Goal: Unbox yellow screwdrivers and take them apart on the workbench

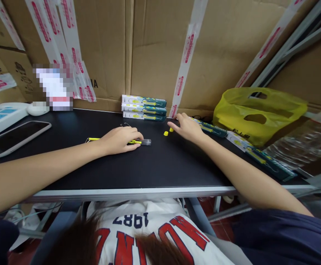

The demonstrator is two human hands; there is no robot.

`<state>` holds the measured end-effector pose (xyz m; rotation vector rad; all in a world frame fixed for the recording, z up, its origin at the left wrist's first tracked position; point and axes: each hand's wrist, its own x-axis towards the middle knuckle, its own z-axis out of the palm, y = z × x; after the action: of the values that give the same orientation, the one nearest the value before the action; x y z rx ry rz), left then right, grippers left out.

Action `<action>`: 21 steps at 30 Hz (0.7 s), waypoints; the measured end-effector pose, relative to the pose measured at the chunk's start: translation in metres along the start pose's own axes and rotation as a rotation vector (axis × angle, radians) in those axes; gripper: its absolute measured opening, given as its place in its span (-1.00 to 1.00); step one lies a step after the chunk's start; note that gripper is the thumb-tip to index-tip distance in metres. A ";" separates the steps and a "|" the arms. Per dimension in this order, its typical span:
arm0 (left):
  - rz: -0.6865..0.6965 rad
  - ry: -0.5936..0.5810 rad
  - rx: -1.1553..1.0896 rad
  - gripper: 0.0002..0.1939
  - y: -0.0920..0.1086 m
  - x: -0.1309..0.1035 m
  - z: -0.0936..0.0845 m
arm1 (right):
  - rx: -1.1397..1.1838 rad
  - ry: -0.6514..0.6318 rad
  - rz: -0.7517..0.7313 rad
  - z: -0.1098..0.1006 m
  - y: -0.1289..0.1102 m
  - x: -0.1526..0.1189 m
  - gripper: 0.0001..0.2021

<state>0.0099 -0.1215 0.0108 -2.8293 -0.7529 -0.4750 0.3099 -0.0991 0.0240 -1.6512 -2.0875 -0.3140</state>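
Observation:
My left hand (122, 139) rests low on the black table with its fingers curled over a thin yellow tool (94, 139). A wire loop shows at the tool's left end. At its right end, beyond my fingers, a clear plastic sleeve (146, 142) sticks out; the middle is hidden by the hand. My right hand (188, 128) is stretched out with thumb and fingers apart. Beside its thumb lie a small yellow cap (166, 133) and a second yellow cap (171, 129), partly covered by the hand. A bent wire (126, 124) shows just behind my left hand.
Several printed boxes (144, 110) are stacked against the cardboard wall. Another box (260, 156) lies at the right, near a yellow plastic bag (260, 117) and wrapped water bottles (290, 147). A phone (19, 136) lies at the left; the table's metal edge (138, 194) runs in front.

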 end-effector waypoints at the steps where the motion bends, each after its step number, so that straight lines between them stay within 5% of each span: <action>1: 0.004 0.008 -0.014 -0.72 0.000 0.000 0.001 | 0.028 0.037 -0.046 -0.005 -0.007 -0.003 -0.61; 8: -0.022 0.055 -0.127 -0.68 -0.001 0.000 0.010 | 0.267 -0.183 -0.499 -0.005 -0.067 -0.034 -0.72; 13: -0.167 0.056 -0.001 -0.54 0.002 0.001 0.004 | 0.255 -0.200 -0.397 0.008 -0.066 -0.034 -0.82; 17: -0.438 0.043 0.197 -0.31 -0.001 -0.005 0.000 | 0.205 -0.224 -0.286 0.006 -0.053 -0.025 -0.84; 21: -0.537 -0.050 0.159 -0.35 -0.005 -0.009 0.001 | 0.209 -0.266 -0.228 0.004 -0.050 -0.023 -0.81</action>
<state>0.0004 -0.1208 0.0069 -2.4770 -1.4974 -0.3910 0.2653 -0.1297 0.0139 -1.3973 -2.4176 0.0576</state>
